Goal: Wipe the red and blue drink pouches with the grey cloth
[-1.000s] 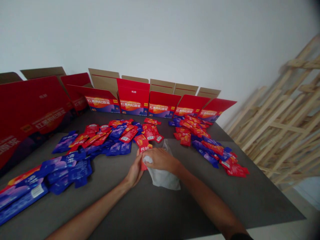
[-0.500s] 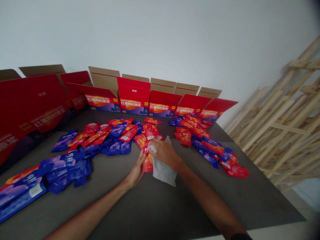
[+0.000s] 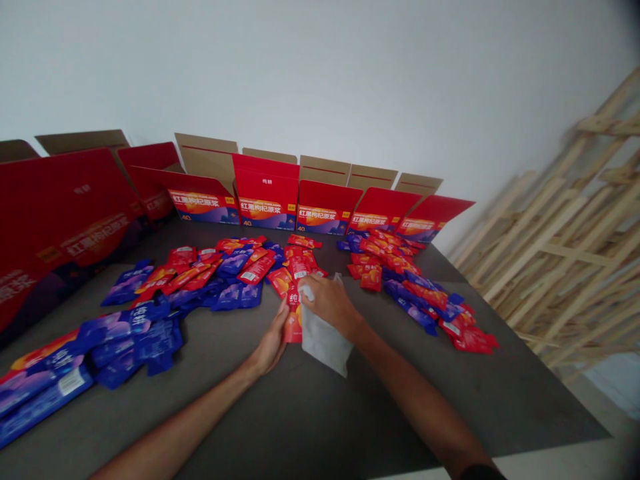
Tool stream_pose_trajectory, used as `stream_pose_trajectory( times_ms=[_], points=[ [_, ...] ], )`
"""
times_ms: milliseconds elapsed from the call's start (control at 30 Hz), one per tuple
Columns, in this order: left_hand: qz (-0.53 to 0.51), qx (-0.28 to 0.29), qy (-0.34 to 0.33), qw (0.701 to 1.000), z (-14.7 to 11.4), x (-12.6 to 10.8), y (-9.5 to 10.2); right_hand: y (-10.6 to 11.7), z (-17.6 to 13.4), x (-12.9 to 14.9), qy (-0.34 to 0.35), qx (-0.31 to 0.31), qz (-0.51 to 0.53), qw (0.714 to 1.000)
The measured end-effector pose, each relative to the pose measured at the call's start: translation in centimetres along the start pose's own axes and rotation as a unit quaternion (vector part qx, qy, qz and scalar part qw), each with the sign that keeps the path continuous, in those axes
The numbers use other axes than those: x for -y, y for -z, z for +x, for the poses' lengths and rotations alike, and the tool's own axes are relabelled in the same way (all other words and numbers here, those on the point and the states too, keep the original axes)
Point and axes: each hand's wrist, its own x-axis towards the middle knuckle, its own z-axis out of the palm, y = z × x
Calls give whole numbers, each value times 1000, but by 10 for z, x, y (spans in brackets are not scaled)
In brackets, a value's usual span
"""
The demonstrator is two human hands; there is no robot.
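My left hand (image 3: 271, 343) grips a red pouch (image 3: 293, 327) with an orange print along its left edge, over the middle of the dark table. Bunched in the fist of my right hand (image 3: 330, 303) is a pale grey cloth (image 3: 325, 343), which hangs down over the right side of that pouch. Part of the pouch is hidden by the cloth and the right fingers. Just beyond, red pouches (image 3: 300, 267) lie in a loose heap, mixed with a few blue ones.
Open red cartons (image 3: 267, 203) stand in a row along the wall, with a large carton (image 3: 75, 220) at the left. Blue pouches (image 3: 133, 340) lie in a pile at the left, and mixed pouches (image 3: 430, 300) at the right. A wooden rack (image 3: 565, 253) stands past the table's right edge.
My right hand has shifted slightly with the cloth, whose lower corner now hangs a little further left and lower. My left hand keeps its hold on the red pouch.
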Motion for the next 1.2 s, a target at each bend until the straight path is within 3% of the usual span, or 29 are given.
stream_pose_trajectory(
  times_ms=[133, 400, 467, 633, 767, 1067, 1200],
  points=[
    [-2, -4, 7, 1000, -1, -3, -1, 1, -1, 1, 11, 24, -3, 1000],
    [-12, 1, 2, 1000, 2, -6, 1, -1, -12, 8, 153, 154, 63, 974],
    [-17, 6, 9, 1000, 3, -6, 3, -3, -12, 10, 140, 138, 46, 979],
    [-22, 12, 24, 999, 4, -4, 5, -1, -6, 9, 51, 25, -4, 998],
    [-19, 17, 45, 999, 1, -4, 2, 1, -3, 4, 7, 0, -22, 1000],
    [-26, 34, 57, 997, 3, -6, 4, -3, -12, 8, 160, 112, 43, 980],
    [-28, 41, 56, 997, 3, -6, 3, -5, -13, 11, 151, 117, 41, 981]
  ],
)
